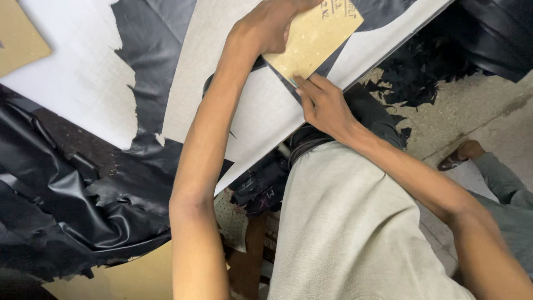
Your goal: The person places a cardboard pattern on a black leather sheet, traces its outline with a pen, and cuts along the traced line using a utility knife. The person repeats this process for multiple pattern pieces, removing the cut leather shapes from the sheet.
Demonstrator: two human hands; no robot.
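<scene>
My left hand (pixel 266 28) presses flat on a tan cardboard template (pixel 313 39) that lies on black leather (pixel 155 50) near the table's edge. My right hand (pixel 322 103) is at the template's lower corner, fingers pinched on a small teal-tipped tool (pixel 293 82) that touches the template's edge. The tool is mostly hidden by the fingers.
A white table top (pixel 72 78) carries pale lining pieces (pixel 211 33) and crumpled black leather (pixel 72 200) at the left. Another tan board (pixel 16 36) lies top left. Black leather scraps (pixel 416 72) litter the floor at right, near a person's foot (pixel 461 153).
</scene>
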